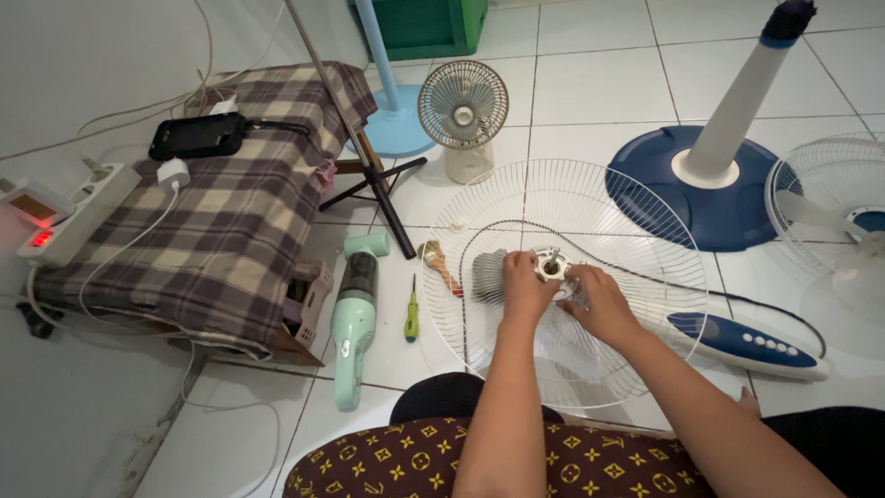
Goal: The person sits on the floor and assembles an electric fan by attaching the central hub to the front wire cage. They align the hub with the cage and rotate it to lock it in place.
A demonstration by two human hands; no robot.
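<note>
A white wire fan guard lies flat on the tiled floor in front of me. At its middle sits a small silver metal part, the fan's motor hub, with a grey ribbed piece beside it on the left. My left hand grips the hub from the left. From the right, my right hand closes its fingers on the same part. A white and blue fan body with buttons lies to the right, under the guard's edge.
A mint handheld vacuum, a green screwdriver and a brush lie to the left. A small desk fan, a blue fan base with pole and another guard stand behind. A plaid-covered box holds a phone and a power strip.
</note>
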